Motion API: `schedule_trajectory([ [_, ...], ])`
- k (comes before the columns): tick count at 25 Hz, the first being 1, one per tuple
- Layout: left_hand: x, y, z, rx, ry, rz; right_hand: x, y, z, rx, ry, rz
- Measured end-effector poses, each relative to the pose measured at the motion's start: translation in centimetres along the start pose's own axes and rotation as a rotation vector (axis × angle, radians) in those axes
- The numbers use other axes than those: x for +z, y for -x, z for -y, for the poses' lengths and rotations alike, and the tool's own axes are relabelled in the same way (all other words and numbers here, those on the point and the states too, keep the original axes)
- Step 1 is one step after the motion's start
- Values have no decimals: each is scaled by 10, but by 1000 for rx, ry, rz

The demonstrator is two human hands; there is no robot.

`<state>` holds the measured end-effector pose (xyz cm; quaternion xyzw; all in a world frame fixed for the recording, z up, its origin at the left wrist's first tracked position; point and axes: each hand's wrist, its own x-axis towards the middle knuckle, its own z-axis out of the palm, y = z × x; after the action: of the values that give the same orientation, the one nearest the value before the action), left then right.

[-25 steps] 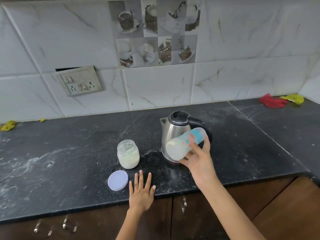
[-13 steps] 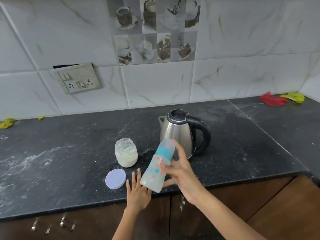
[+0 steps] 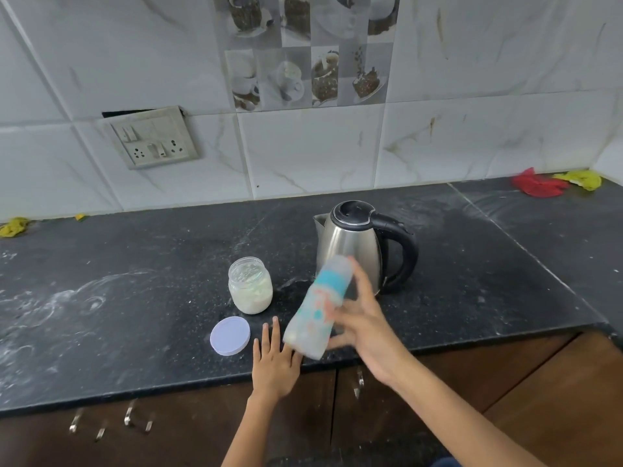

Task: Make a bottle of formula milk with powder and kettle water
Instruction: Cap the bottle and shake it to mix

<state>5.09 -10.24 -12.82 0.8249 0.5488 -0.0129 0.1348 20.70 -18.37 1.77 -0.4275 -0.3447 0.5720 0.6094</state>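
Observation:
My right hand [image 3: 365, 326] grips a capped baby bottle [image 3: 317, 306] with a teal ring and milky liquid inside. The bottle is blurred, tilted with its cap up toward the kettle, held above the counter's front edge. My left hand [image 3: 274, 360] lies flat on the black counter [image 3: 135, 315] with fingers spread, just left of the bottle's base. A steel kettle [image 3: 350, 246] with a black handle stands behind the bottle, lid shut. An open glass jar [image 3: 250, 285] of white powder sits left of the kettle. Its pale round lid [image 3: 230, 335] lies flat in front of it.
A switch and socket plate [image 3: 151, 138] is on the tiled wall at the left. Red cloth [image 3: 537, 185] and yellow cloth [image 3: 583, 178] lie at the back right corner, another yellow scrap [image 3: 13, 226] at the far left. Wooden cabinet doors [image 3: 539, 399] run below the counter.
The bottle was lying sideways in front of the kettle a second ago. My right hand swung it down and left to the counter's front edge, cap tilted up. My left hand stayed flat.

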Motion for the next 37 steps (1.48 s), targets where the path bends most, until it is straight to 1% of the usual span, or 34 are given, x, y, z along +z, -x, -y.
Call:
schedule_trajectory([
  [1, -2, 0, 0, -19, 0, 13, 5, 4, -5, 27, 53, 37],
  [2, -2, -1, 0, -16, -8, 15, 4, 3, -6, 9, 42, 28],
  [4, 0, -2, 1, -3, 9, -10, -3, -8, 2, -95, -125, -89],
  [5, 3, -2, 1, -16, 32, -7, -3, -10, 7, -110, -184, -115],
  [6, 4, -3, 1, -18, 40, -25, -2, -9, 8, -87, -176, -94],
  [8, 2, -1, 0, -14, 21, -4, 3, -2, 3, -5, -67, 23],
  [9, 0, 0, 0, -12, 33, 5, 2, -2, 2, -5, -49, 40],
  [12, 2, -1, 2, -24, 28, -10, -11, -12, 15, -122, -191, -100],
  [13, 2, -1, 1, -23, 19, -14, -10, -12, 16, -107, -186, -96],
  [15, 2, 0, 1, -11, 41, -2, -5, -5, 6, -20, -63, -6],
  [16, 2, 0, 1, -4, 49, 6, -2, -1, 2, -10, -25, 17],
  [17, 0, 0, 0, 1, 52, 6, -5, -3, 0, -40, -37, 3],
  [19, 1, 0, 1, 0, 38, -10, -12, -10, 7, -119, -147, -73],
  [20, 1, 0, 1, -5, 31, -16, -12, -10, 11, -112, -164, -69],
  [23, 2, 0, 2, 3, 16, 0, -4, 0, 3, 11, -1, 76],
  [24, 2, -1, 2, 10, 29, -6, -4, -1, 1, -6, -1, 79],
  [26, 0, -1, 1, 3, 41, -20, -11, -10, 5, -96, -146, -34],
  [27, 2, -2, 2, -7, 42, -23, -10, -11, 9, -112, -196, -70],
  [28, 4, -3, 3, -5, 23, -14, -7, -9, 9, -91, -190, -56],
  [30, 4, -2, 5, 8, -1, 21, 1, 1, -1, 1, -17, 61],
  [31, 3, -2, 5, 14, -6, 28, 4, 6, -4, 6, 41, 86],
  [32, 3, -2, 5, 15, 3, 27, 2, 4, -4, -24, 28, 63],
  [34, 2, -2, 3, -4, 44, 7, -6, -6, 5, -121, -125, -79],
  [35, 3, -2, 2, -9, 49, 5, -5, -7, 9, -135, -153, -114],
  [36, 1, -2, 2, -1, 29, 6, -3, -5, 9, -115, -113, -90],
  [37, 2, -2, 2, 1, 12, 6, -1, -2, 3, -68, -18, -29],
])
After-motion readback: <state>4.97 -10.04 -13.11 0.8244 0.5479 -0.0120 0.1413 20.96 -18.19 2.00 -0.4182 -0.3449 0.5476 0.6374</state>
